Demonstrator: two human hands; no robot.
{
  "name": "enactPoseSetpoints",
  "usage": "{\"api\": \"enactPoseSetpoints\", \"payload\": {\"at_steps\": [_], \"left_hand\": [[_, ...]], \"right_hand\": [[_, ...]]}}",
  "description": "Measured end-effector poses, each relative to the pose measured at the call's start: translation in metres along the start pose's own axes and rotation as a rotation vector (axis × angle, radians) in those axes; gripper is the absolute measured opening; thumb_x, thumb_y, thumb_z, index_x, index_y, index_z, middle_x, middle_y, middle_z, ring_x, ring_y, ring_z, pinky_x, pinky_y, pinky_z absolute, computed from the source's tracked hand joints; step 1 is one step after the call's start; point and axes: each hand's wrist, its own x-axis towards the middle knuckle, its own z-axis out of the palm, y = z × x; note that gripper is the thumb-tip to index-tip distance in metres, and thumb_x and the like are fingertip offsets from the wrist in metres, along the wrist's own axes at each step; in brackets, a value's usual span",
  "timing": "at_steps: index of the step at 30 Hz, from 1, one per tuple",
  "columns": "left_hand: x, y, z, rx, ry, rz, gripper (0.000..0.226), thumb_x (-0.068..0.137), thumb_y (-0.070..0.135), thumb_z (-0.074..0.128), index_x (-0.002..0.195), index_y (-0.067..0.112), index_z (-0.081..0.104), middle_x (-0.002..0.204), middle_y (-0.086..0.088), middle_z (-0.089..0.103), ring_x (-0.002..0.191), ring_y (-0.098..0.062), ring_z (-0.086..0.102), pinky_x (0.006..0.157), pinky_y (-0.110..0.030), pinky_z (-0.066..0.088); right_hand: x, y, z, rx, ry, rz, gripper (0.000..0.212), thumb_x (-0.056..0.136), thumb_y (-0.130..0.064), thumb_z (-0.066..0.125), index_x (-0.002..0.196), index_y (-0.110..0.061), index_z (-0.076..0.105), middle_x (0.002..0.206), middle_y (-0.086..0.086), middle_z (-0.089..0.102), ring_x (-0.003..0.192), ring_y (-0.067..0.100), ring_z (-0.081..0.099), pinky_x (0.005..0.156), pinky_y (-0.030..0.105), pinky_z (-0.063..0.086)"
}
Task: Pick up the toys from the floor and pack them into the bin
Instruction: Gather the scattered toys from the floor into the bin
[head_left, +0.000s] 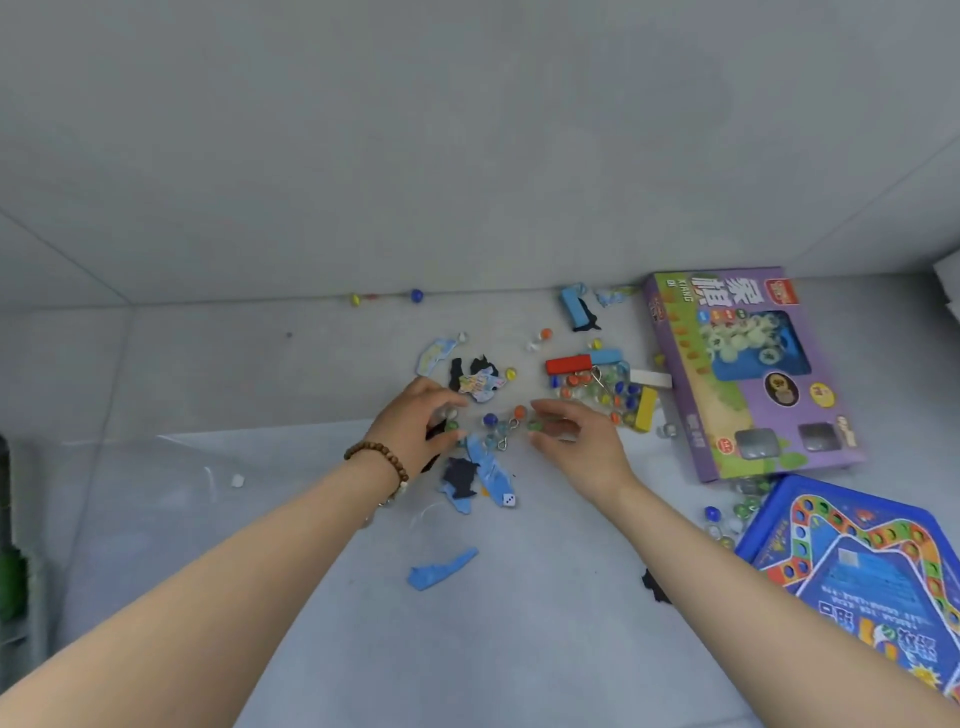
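Forearms reach in from the lower edge: the left hand (415, 423), wearing a bead bracelet (378, 461), curls fingers and thumb round two small marbles (450, 420), while the right hand (579, 441) pinches a green marble (534, 425) between thumb and forefinger. Between the hands, loose marbles (491, 419) and blue puzzle pieces (488, 467) lie on the grey floor (519, 623). Farther right lie a marble pile (597, 389) beside a red block (569, 364), a purple game box (753, 374) and a blue game board (857, 561).
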Motion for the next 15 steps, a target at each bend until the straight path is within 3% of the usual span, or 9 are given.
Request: {"api": "enactPoseSetpoints", "payload": {"at_steps": [2, 6, 9, 12, 15], "left_hand": [[0.004, -0.002, 0.001, -0.009, 0.018, 0.004, 0.028, 0.087, 0.02, 0.065, 0.114, 0.025, 0.063, 0.106, 0.008, 0.046, 0.084, -0.009, 0.048, 0.089, -0.025, 0.047], [0.009, -0.005, 0.004, 0.001, 0.063, 0.01, 0.025, 0.087, 0.019, 0.064, 0.111, 0.024, 0.063, 0.104, 0.01, 0.045, 0.078, -0.005, 0.047, 0.08, -0.016, 0.04], [0.01, -0.004, 0.003, 0.032, 0.082, 0.017, 0.019, 0.088, 0.017, 0.061, 0.108, 0.019, 0.062, 0.107, 0.009, 0.046, 0.082, -0.006, 0.048, 0.084, -0.019, 0.044], [0.013, -0.003, 0.001, 0.101, 0.085, 0.021, 0.016, 0.091, 0.019, 0.057, 0.107, 0.014, 0.058, 0.114, 0.004, 0.047, 0.085, -0.006, 0.046, 0.082, -0.018, 0.042], [0.016, -0.002, -0.001, 0.164, 0.061, 0.01, 0.017, 0.093, 0.02, 0.053, 0.108, 0.014, 0.056, 0.114, 0.001, 0.051, 0.089, -0.01, 0.051, 0.08, -0.019, 0.041]], "right_hand": [[0.005, -0.002, 0.005, -0.04, 0.022, -0.022, 0.036, 0.08, -0.004, 0.07, 0.115, -0.011, 0.065, 0.111, 0.004, 0.061, 0.091, 0.011, 0.056, 0.08, 0.012, 0.042], [0.013, -0.008, 0.013, -0.061, 0.031, -0.078, 0.032, 0.081, -0.003, 0.069, 0.112, -0.01, 0.067, 0.102, -0.001, 0.055, 0.08, 0.001, 0.053, 0.071, -0.001, 0.039], [0.016, -0.011, 0.018, -0.066, 0.037, -0.09, 0.026, 0.081, 0.0, 0.067, 0.106, -0.009, 0.069, 0.094, -0.004, 0.053, 0.076, -0.001, 0.053, 0.069, -0.003, 0.039], [0.018, -0.01, 0.02, -0.152, 0.065, -0.114, 0.019, 0.082, -0.002, 0.067, 0.098, -0.011, 0.071, 0.088, -0.007, 0.053, 0.074, 0.003, 0.054, 0.068, 0.002, 0.04], [0.018, -0.007, 0.018, -0.291, 0.076, -0.158, 0.017, 0.082, -0.005, 0.067, 0.097, -0.011, 0.071, 0.09, -0.002, 0.058, 0.079, 0.013, 0.055, 0.072, 0.017, 0.043]]}}
